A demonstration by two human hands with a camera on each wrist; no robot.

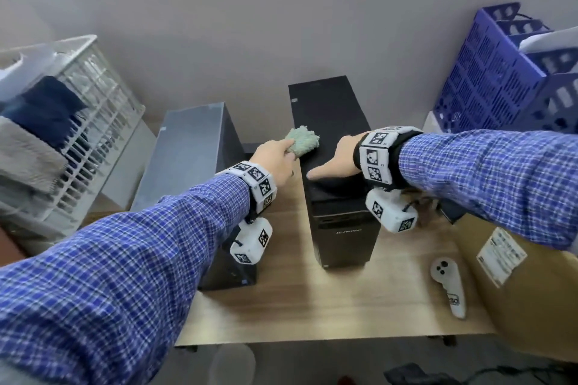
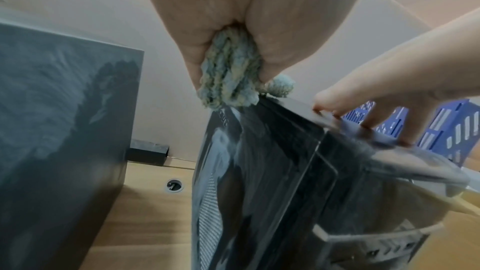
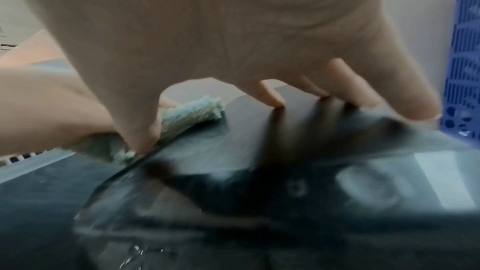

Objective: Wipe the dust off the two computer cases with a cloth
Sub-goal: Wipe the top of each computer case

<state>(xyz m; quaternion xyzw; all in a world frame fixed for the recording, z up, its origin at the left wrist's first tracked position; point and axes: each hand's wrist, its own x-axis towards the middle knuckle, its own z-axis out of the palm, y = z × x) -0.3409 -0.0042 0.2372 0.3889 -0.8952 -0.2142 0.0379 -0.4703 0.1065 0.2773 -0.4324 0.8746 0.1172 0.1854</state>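
Two dark computer cases stand on a wooden desk [image 1: 312, 306]: the left case [image 1: 187, 150] with a dusty grey top, and the right case [image 1: 328, 134], a black tower. My left hand [image 1: 275, 159] grips a crumpled pale green cloth [image 1: 301, 141] and holds it at the left edge of the right case's top. The cloth [image 2: 231, 73] bulges out of my fist in the left wrist view. My right hand [image 1: 337, 159] rests flat on top of the right case, fingers spread [image 3: 270, 93], thumb pointing left. The right case's side [image 2: 259, 182] shows smeared dust.
A white slatted basket [image 1: 93, 122] with folded cloths stands at the left. A blue perforated crate [image 1: 500, 72] leans at the back right. A cardboard box [image 1: 516, 291] and a white controller [image 1: 447, 284] lie on the desk's right. A cable hole [image 2: 174, 185] sits between the cases.
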